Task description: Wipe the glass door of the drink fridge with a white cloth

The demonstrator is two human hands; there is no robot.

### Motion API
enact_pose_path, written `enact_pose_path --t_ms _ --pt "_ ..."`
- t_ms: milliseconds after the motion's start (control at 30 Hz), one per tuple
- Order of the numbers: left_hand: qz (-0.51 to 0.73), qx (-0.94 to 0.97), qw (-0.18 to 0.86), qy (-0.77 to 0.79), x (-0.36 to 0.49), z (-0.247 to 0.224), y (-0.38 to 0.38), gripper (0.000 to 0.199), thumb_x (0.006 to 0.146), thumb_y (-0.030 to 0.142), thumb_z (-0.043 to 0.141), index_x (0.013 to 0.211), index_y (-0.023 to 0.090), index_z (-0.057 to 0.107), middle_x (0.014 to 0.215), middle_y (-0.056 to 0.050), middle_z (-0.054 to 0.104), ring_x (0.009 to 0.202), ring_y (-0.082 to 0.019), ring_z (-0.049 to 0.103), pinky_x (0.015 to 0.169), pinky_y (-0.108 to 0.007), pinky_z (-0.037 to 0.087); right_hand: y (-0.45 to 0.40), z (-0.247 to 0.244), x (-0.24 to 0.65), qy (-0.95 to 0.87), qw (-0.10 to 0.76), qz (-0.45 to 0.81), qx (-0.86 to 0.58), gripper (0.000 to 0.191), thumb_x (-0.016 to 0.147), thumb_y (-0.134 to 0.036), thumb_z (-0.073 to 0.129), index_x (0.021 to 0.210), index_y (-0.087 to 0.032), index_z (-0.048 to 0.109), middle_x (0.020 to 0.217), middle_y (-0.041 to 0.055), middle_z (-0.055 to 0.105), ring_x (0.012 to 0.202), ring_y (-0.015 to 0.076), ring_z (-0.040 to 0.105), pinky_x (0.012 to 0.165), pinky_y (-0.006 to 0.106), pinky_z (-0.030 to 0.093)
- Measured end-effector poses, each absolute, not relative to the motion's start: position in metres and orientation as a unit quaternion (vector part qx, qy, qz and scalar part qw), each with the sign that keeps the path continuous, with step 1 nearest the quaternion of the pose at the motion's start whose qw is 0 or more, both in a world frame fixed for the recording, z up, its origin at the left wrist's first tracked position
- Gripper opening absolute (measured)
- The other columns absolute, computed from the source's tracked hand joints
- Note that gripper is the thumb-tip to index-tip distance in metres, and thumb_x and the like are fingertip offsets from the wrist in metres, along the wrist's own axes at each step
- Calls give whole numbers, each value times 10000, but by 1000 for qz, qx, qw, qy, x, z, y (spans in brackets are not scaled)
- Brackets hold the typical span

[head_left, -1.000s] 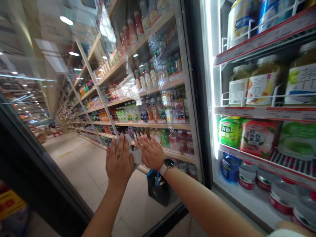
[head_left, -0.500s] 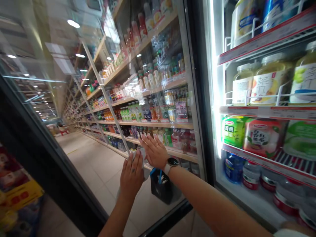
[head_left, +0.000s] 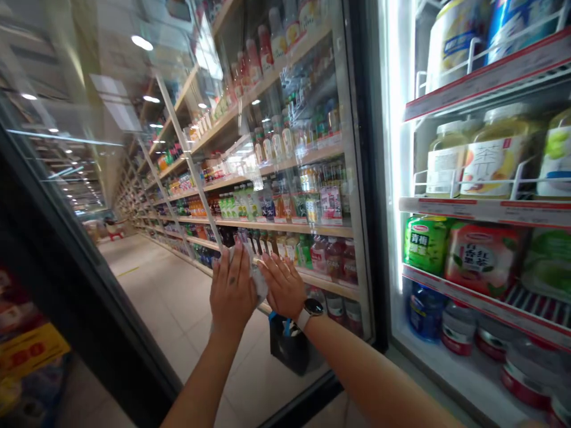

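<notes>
My left hand (head_left: pixel 232 290) lies flat, fingers straight, holding a white cloth (head_left: pixel 259 284) against the glass door (head_left: pixel 178 309). Part of the cloth shows between my two hands; the rest is under my left palm and fingers. Beside it, my right hand (head_left: pixel 283 286) is stretched out flat at the glass, its thumb side close to the cloth. A watch (head_left: pixel 313 307) with a pale strap is on my right wrist. Whether my right hand also presses on the cloth, I cannot tell.
The dark door frame (head_left: pixel 363 178) stands beside a lit cooler shelf (head_left: pixel 486 208) with bottles and drink packs. Through the glass are long drink shelves (head_left: pixel 285 227) and a black container (head_left: pixel 289 348) with blue handles on the tiled floor. A yellow sign (head_left: pixel 33 349) is at lower left.
My left hand has slid up and slightly left along the glass with the cloth. My right hand has shifted a little lower. The view has turned slightly.
</notes>
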State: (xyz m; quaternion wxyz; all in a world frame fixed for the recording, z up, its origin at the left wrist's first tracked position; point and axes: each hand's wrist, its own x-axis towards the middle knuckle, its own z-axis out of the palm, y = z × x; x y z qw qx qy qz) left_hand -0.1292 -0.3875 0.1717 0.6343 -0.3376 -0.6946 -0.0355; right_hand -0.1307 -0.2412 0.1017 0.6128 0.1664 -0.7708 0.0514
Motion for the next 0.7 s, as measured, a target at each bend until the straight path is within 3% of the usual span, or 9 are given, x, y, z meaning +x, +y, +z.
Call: enact_pose_path --t_ms 467,700 --pt "36 -382 610 -693 -121 100 -403 672 897 106 463 1531 89 242 1410 -149 544 1490 -204 185 1239 -370 150 -241 103 -130 -762 627 44 159 603 877 -223 451 1477 -173 429 1512 84 464 1459 207 304 1220 406 176" --pt "25 -375 610 -698 -122 141 -404 694 895 136 459 1544 131 213 1468 -134 485 1496 -190 172 1244 -380 114 -241 102 -130 -772 615 34 155 593 891 -250 481 1478 -185 428 1513 90 461 1462 216 303 1219 411 172"
